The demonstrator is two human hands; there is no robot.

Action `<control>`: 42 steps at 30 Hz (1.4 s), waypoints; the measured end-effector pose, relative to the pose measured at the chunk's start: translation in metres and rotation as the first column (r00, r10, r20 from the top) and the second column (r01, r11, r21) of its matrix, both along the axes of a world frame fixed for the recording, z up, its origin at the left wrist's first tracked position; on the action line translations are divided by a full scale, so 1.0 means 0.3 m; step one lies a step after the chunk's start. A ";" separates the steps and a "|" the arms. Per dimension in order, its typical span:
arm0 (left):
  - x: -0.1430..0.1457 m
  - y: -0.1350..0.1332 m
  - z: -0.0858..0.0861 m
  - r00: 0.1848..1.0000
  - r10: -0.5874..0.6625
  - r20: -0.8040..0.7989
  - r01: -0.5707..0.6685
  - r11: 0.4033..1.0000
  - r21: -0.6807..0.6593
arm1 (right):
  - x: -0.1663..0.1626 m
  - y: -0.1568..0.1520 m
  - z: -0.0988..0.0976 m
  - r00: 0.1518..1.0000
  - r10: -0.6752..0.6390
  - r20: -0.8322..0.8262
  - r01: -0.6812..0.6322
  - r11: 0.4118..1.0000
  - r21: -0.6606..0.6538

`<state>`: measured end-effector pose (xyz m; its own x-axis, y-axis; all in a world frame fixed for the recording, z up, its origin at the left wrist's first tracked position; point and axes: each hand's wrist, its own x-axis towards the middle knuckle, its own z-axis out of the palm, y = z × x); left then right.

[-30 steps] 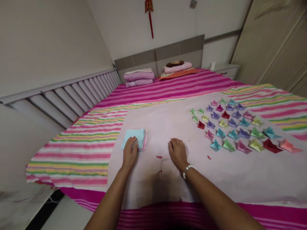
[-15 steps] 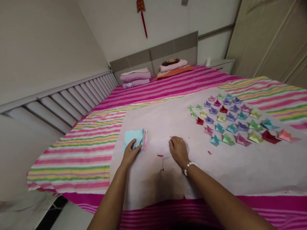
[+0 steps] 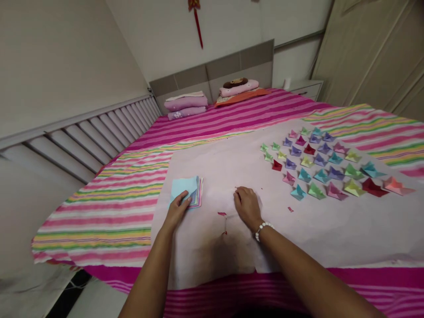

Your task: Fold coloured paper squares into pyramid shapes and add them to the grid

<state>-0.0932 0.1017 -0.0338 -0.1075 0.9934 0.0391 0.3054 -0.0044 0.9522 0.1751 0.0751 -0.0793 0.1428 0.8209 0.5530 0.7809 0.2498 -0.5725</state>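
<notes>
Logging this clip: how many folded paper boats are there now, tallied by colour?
Purple boats: 8
Light blue or teal boats: 6
Green boats: 6
Yellow boats: 4
Light pink boats: 4
Red boats: 3
Magenta boat: 1
Salmon boat: 1
Total: 33

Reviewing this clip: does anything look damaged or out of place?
Yes. Small, irregular red patches interrupt the large, pale, paper-like sheet to the left and right of the bare right hand. They look odd against its plain surface; whether they are tears or loose scraps, I cannot tell.
</notes>
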 end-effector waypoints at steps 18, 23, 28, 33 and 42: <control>-0.018 0.017 0.065 0.941 0.333 -0.054 -0.302 0.903 0.306 | -0.002 0.000 0.001 0.998 0.024 -0.059 -0.023 1.000 0.004; 0.047 -0.059 0.161 0.941 0.338 -0.023 -0.294 0.847 0.443 | 0.003 0.004 0.000 0.987 0.047 -0.155 -0.042 0.999 0.033; 0.178 -0.204 0.176 0.943 0.208 -0.259 -0.018 0.810 0.586 | -0.006 -0.043 0.056 0.842 0.161 -0.515 -0.161 0.986 0.046; 0.297 -0.314 0.095 0.781 0.057 -0.623 0.478 0.587 0.653 | -0.041 -0.167 0.143 0.620 0.288 -0.730 -0.466 0.883 -0.047; 0.414 -0.457 0.068 0.759 -0.225 -0.611 0.619 0.540 0.569 | 0.064 -0.324 0.196 0.052 -0.038 -0.998 -0.555 0.830 -0.061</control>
